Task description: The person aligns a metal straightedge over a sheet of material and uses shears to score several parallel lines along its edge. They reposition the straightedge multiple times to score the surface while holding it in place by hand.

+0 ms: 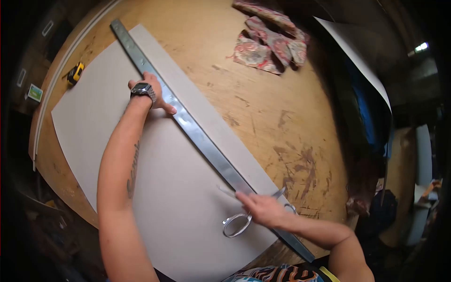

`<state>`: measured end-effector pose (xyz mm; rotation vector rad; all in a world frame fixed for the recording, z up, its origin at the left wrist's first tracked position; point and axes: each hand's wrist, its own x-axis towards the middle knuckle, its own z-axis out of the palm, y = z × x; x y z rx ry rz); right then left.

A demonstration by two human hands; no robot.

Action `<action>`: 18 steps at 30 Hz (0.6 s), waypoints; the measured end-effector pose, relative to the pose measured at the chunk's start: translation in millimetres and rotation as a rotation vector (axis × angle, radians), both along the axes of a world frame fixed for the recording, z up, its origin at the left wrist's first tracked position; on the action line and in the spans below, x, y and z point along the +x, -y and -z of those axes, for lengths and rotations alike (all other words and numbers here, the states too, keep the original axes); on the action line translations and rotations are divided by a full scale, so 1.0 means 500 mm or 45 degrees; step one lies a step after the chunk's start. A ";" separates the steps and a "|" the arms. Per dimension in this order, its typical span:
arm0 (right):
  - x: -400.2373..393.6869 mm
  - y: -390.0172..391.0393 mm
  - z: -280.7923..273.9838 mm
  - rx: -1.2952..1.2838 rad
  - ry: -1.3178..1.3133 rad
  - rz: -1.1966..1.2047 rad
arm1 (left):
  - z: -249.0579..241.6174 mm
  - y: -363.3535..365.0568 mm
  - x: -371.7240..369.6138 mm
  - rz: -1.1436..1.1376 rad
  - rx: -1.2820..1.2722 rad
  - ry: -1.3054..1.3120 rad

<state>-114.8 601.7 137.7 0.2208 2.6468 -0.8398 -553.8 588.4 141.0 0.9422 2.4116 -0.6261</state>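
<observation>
Pressing flat, the left hand (pixel 152 91) pins a metal straightedge (pixel 197 134) to grey cardboard (pixel 155 188); fingers spread. The right hand (pixel 263 209) grips open scissors (pixel 244 218) beside it.

A worn, stained wooden table (pixel 263 108) fills a dim room, one small light (pixel 421 46) at upper right

Place: I see a workshop.
Signs: I note a scarred plywood worktable (pixel 263 108), tape measure (pixel 75 73), long metal straightedge (pixel 197 134), work gloves (pixel 270 37).
</observation>
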 end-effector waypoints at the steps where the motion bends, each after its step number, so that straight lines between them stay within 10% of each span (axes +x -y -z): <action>1: 0.035 0.035 0.015 0.067 0.116 -0.048 | -0.006 0.007 0.003 -0.006 0.034 -0.033; 18: 0.100 0.024 0.056 -0.093 -0.096 0.065 | 0.010 0.129 0.474 0.089 0.110 0.067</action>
